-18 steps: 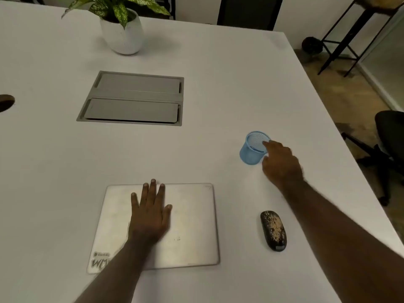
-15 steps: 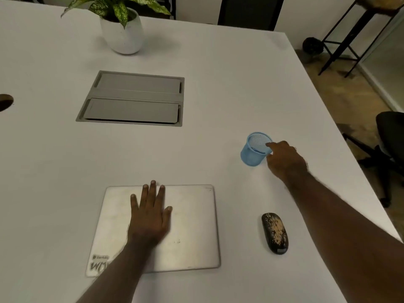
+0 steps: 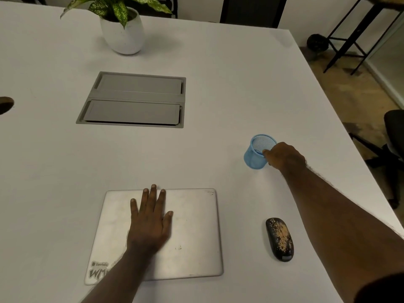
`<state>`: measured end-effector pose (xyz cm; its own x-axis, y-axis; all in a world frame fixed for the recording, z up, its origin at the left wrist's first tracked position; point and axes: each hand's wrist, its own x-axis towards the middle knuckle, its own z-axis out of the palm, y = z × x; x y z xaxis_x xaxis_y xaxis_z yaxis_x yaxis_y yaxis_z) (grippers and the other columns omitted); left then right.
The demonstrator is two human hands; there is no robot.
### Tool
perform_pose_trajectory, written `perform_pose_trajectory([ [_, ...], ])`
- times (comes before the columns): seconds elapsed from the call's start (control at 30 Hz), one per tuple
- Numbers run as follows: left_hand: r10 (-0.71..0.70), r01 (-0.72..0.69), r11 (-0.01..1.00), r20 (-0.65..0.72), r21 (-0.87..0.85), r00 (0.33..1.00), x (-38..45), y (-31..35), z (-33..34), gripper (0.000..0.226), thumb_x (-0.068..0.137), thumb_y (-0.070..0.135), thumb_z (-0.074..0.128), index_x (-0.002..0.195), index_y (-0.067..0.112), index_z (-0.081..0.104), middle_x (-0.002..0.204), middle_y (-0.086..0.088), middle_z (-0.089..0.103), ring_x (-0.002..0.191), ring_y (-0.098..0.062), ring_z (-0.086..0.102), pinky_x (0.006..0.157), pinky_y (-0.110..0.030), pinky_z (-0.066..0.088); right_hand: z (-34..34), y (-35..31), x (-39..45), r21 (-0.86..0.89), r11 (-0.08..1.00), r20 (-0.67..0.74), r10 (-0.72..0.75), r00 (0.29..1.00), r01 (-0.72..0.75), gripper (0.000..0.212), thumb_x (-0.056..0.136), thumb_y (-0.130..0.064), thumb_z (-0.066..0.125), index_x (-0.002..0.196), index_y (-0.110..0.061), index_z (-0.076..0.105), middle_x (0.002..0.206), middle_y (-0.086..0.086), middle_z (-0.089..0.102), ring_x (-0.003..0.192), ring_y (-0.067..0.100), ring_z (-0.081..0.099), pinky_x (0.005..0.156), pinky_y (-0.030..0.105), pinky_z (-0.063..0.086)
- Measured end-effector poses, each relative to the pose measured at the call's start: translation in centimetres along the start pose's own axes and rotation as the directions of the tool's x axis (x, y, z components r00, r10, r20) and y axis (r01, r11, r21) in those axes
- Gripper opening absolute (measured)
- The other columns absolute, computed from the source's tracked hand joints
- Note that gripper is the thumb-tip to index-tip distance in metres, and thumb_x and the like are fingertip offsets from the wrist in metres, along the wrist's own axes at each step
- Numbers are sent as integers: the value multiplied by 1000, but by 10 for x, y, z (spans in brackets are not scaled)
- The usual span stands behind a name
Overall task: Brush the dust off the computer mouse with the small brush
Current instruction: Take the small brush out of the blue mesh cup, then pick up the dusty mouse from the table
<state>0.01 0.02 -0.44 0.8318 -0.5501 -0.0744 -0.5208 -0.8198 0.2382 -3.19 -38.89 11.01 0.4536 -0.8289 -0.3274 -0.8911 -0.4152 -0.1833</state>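
Observation:
A black computer mouse (image 3: 279, 239), speckled with tan dust, lies on the white table (image 3: 218, 84) at the near right. Beyond it stands a blue mesh cup (image 3: 255, 156). My right hand (image 3: 284, 157) is at the cup's near right rim, fingers curled, fingertips over the edge. What they hold, if anything, is hidden. I cannot make out the small brush. My left hand (image 3: 150, 217) lies flat, fingers spread, on a closed silver laptop (image 3: 196, 232).
A grey cable hatch (image 3: 135, 99) is set into the table's middle. A potted plant in a white pot (image 3: 123, 33) stands at the back. The table's right edge runs close to the cup, with a black chair (image 3: 393, 136) beyond.
My right hand has closed in on the cup, from touching its rim with one finger to curling over the rim. The left hand has stayed on the laptop.

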Motion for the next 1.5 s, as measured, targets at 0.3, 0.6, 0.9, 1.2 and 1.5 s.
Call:
perform_pose_trajectory([
  [0.3, -21, 21, 1000, -1, -23, 1000, 0, 1, 0, 63, 94, 42, 30, 151, 15, 30, 162, -8, 18, 149, -29, 18, 118, -58, 14, -7, -11, 15, 31, 998, 114, 42, 993, -46, 35, 74, -19, 70, 104, -1, 68, 105, 20, 73, 87, 31, 66, 86, 41, 55],
  [0.6, -30, 31, 998, 30, -46, 999, -2, 2, -3, 64, 94, 44, 29, 151, 16, 30, 162, -8, 19, 149, -28, 19, 117, -59, 14, -30, 13, -4, 217, 976, -21, -19, 1000, 23, 21, 84, -25, 56, 82, -6, 64, 65, 2, 74, 51, 18, 68, 70, 37, 61],
  [0.9, 44, -32, 985, 62, -170, 997, 2, 24, -18, 76, 86, 53, 30, 148, 10, 35, 160, -13, 22, 149, -35, 16, 115, -56, 14, 7, 127, -97, 658, 749, -32, -68, 997, 72, 25, 103, -26, 47, 109, -7, 63, 98, 9, 62, 90, 24, 56, 80, 44, 49],
  [1.2, 280, -83, 755, 206, -650, 938, -40, 196, -11, 51, 90, 13, 51, 140, 8, 46, 141, -9, 50, 130, -22, 48, 112, -21, 29, 90, 191, -154, 818, 548, 148, 99, 984, -178, 27, 103, -18, 45, 119, -3, 61, 120, 20, 65, 113, 42, 58, 101, 52, 46],
  [1.5, -7, 493, 601, 613, -629, 790, -35, 264, 15, 37, 96, 14, 38, 127, 3, 57, 125, -20, 62, 116, -35, 58, 100, -43, 48, 97, 187, -154, 878, 410, 217, 122, 969, -248, 18, 105, -18, 42, 100, -15, 58, 113, 13, 66, 102, 28, 64, 87, 40, 54],
])
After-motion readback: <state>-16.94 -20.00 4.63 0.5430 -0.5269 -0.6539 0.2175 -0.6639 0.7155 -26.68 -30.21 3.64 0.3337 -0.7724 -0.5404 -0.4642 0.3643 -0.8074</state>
